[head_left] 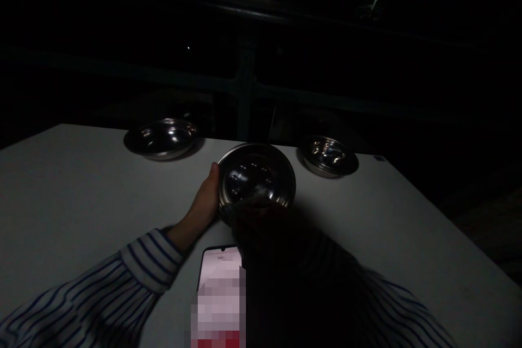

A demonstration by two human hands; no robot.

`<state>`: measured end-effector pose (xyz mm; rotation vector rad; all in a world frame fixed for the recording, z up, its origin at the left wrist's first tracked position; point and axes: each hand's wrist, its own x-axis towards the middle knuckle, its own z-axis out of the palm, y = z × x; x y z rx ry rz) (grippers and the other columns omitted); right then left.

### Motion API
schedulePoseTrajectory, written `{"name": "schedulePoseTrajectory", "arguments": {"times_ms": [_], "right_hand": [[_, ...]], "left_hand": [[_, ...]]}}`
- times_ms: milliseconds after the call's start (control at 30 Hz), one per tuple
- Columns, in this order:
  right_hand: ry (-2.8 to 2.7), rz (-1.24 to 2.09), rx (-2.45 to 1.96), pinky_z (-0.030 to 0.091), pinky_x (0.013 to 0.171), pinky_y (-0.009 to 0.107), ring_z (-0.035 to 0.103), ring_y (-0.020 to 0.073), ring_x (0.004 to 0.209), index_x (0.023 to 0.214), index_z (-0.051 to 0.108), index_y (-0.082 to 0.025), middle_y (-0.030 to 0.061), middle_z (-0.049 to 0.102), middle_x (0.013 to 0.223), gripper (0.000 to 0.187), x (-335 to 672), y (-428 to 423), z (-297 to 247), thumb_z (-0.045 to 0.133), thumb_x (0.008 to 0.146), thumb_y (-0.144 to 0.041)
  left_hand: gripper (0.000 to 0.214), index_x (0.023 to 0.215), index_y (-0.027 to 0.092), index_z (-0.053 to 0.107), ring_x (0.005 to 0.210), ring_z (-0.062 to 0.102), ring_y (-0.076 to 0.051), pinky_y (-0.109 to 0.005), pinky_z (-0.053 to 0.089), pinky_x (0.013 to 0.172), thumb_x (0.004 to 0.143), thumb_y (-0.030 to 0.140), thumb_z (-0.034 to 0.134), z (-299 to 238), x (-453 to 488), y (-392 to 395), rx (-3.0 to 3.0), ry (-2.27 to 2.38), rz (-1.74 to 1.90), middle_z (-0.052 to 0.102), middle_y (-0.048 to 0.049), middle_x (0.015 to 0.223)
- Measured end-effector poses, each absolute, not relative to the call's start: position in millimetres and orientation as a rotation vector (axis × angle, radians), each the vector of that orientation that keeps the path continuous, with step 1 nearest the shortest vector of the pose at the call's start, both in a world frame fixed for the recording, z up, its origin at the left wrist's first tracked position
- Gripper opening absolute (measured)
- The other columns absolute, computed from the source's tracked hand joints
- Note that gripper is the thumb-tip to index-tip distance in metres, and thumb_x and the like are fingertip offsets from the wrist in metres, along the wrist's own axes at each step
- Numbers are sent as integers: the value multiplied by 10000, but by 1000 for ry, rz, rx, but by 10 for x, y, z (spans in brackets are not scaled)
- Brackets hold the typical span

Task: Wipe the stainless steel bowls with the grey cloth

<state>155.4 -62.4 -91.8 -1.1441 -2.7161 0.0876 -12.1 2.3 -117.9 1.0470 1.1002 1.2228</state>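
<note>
A shiny steel bowl [256, 171] is tilted toward me over the middle of the white table. My left hand [206, 196] grips its left rim, with the thumb along the edge and the fingers behind it. Deep shadow covers my right hand [269, 228], which is at the bowl's lower rim. It looks closed around something dark and soft-looking [229, 214], too dim to name. Below the bowl lies a phone [220, 277] with a lit screen, partly hidden by my right arm.
At the table's far edge, a wide steel bowl [163, 138] sits on the left and a smaller steel bowl [328, 156] on the right. The white table [93, 185] ends just behind them. Dark metal bars [244, 81] and an unlit space lie beyond.
</note>
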Motion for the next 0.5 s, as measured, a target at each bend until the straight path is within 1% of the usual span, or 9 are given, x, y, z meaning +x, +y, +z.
{"name": "schedulePoseTrajectory", "arguments": {"times_ms": [67,133,300,400,500], "right_hand": [[-2696,70,-1105,445,841,388,557,216,1004,1049,608,-158,112,648,1026,253,1498,-624,-960,471,857,-250],[-2708,36,-1113,437,844,404,561,227,998,1067,604,-162,106,650,1030,266,1517,-637,-973,486,844,-243],[-2795,7,-1253,407,857,439,571,257,971,1000,648,-174,83,674,973,241,1728,-669,-882,553,783,-220],[-2794,22,-1229,395,873,419,566,238,979,973,656,-177,88,675,950,213,1762,-652,-872,541,800,-224],[-2777,15,-1183,389,895,395,551,222,1016,966,653,-167,100,667,957,208,1745,-623,-918,502,832,-217]], "left_hand": [[634,941,175,669,1037,586,-272,-407,384,952,722,699,389,-1166,-119,18,1064,1127,1224,709,-95,934],[634,940,173,672,1045,582,-274,-405,380,956,722,697,391,-1157,-126,25,1083,1134,1219,710,-96,930],[608,973,167,667,1007,604,-273,-395,400,936,746,665,404,-1102,-140,37,1065,1053,1163,715,-99,918],[604,983,172,668,983,616,-277,-402,430,904,767,655,374,-1032,-136,1,993,942,1083,718,-96,904],[589,1003,178,664,999,609,-283,-414,429,908,780,635,368,-990,-123,-50,941,819,1046,717,-89,920]]}}
